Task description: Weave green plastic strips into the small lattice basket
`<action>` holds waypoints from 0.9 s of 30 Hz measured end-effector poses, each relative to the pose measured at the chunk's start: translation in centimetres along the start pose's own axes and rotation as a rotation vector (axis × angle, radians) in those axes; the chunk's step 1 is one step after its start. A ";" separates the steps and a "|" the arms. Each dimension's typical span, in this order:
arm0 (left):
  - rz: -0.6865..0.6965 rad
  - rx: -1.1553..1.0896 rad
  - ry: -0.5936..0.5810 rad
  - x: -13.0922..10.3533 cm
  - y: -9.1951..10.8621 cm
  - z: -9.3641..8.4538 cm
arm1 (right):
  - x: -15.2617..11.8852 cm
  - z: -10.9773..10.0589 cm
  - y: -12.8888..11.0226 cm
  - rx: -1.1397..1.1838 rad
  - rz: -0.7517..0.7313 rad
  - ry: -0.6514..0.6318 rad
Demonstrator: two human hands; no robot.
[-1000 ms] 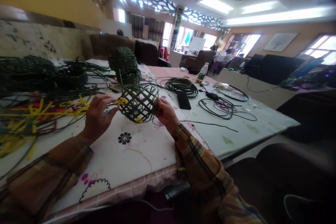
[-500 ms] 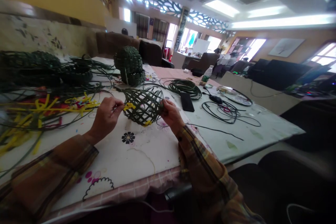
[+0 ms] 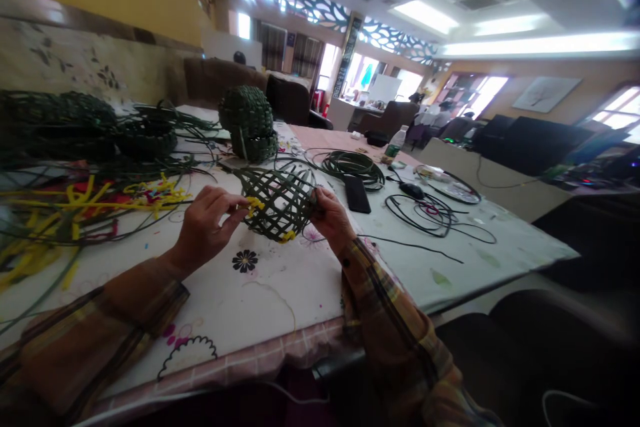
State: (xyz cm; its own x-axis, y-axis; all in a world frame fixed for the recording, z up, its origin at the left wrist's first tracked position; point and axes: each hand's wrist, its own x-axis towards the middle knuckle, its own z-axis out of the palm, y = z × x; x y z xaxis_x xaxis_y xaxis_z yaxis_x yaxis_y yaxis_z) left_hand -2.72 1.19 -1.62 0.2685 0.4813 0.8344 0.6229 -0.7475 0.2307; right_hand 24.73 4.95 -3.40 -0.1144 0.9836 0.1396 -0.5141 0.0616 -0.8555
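An open-weave dark green basket (image 3: 280, 200) is held between my hands over the white patterned table (image 3: 280, 293). Yellow ties (image 3: 255, 205) show on its left side, and another yellow bit sits at its lower edge. My left hand (image 3: 213, 220) pinches the yellow tie at the left, thumb and forefinger together. On the basket's right side, my right hand (image 3: 330, 215) grips the green strips, with its fingertips partly hidden by the weave.
Yellow strips (image 3: 83, 197) and dark green woven pieces (image 3: 60, 120) lie at the left. Behind the basket stands a tightly woven green piece (image 3: 247, 121). Coiled strips (image 3: 353, 168), a phone (image 3: 357, 193), a mouse (image 3: 413, 191) and a bottle (image 3: 395, 144) are to the right.
My left hand has shifted slightly right, its thumb and forefinger more stretched out at the yellow tie. The basket and my right hand have moved a little to the right.
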 end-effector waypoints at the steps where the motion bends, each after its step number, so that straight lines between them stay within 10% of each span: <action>1: -0.004 0.011 -0.012 0.0 -0.1 0.1 | 0.0 0.0 0.0 -0.006 0.005 0.005; 19: 0.015 0.346 -0.129 -0.6 -0.4 0.8 | -0.7 1.1 0.1 -0.048 0.008 -0.015; 27: -0.212 -0.159 -0.244 -0.5 -2.0 1.0 | -0.8 1.5 0.2 -0.038 -0.008 -0.030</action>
State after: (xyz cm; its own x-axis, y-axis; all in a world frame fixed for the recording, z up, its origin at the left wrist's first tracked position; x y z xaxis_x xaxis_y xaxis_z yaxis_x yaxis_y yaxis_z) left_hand -3.42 2.94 -2.96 0.3246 0.7142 0.6201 0.5669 -0.6717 0.4769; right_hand 23.45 3.92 -2.99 -0.1361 0.9775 0.1612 -0.4827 0.0767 -0.8724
